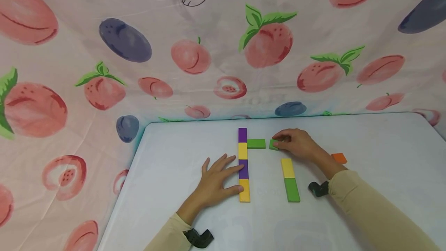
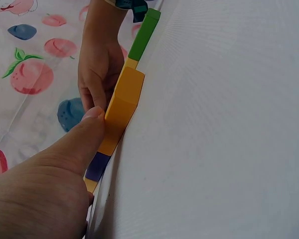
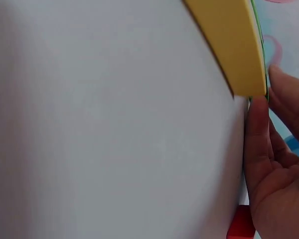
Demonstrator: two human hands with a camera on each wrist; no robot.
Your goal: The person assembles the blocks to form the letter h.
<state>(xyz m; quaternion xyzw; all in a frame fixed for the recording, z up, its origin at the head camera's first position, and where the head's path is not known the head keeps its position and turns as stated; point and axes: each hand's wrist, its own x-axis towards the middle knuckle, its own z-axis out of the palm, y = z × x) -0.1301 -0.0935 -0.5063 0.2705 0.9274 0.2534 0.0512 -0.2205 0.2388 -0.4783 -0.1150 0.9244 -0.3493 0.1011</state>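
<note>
A column of yellow and purple blocks [image 1: 243, 169] runs up the white table. My left hand [image 1: 218, 181] lies beside it with fingers spread; the thumb and a fingertip touch the column's left side. In the left wrist view, that thumb presses on the nearest yellow block [image 2: 120, 112]. A green block [image 1: 256, 144] sticks out sideways from the column near its top. To its right, across a small gap, my right hand [image 1: 296, 142] pinches another green block [image 1: 273, 145] between thumb and fingers. In the right wrist view the pinched block is mostly hidden behind a yellow block [image 3: 234, 47].
A separate yellow block [image 1: 288, 168] and green block [image 1: 292, 189] lie end to end, slightly slanted, right of the column. An orange block [image 1: 339, 158] lies by the right forearm. The white table [image 1: 167, 146] meets a fruit-patterned cloth [image 1: 209, 18] at its back edge.
</note>
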